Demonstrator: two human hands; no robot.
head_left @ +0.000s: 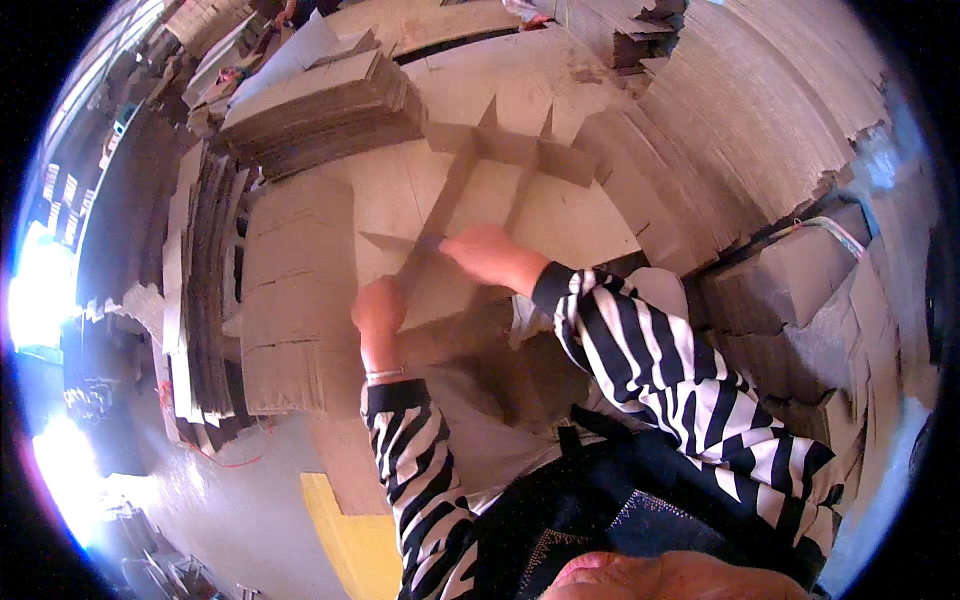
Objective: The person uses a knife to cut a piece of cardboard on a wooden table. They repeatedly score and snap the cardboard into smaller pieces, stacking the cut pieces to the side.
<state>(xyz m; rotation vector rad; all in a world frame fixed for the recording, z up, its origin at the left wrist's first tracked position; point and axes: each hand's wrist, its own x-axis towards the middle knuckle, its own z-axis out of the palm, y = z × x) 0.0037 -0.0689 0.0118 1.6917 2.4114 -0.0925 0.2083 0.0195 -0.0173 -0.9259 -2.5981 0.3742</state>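
Observation:
Slotted cardboard strips form a partly crossed divider [515, 150] standing on edge on the pale work surface [390, 185]. Two long strips run from its far cross strip toward me. Where a nearer cardboard strip [385, 241] meets the left long one, my right hand [485, 255] is closed, its fingers pinching the cardboard. Nearer and further left, my left hand [380, 305] is closed around the near end of the cardboard. Some motion blur and the hands themselves hide the exact slots.
A stack of flat cardboard [320, 110] lies at the far left, with another cardboard pile [298, 290] left of my left hand. Large cardboard stacks [740, 120] rise on the right. A yellow panel [350, 540] shows at lower left, beside the grey floor [240, 510].

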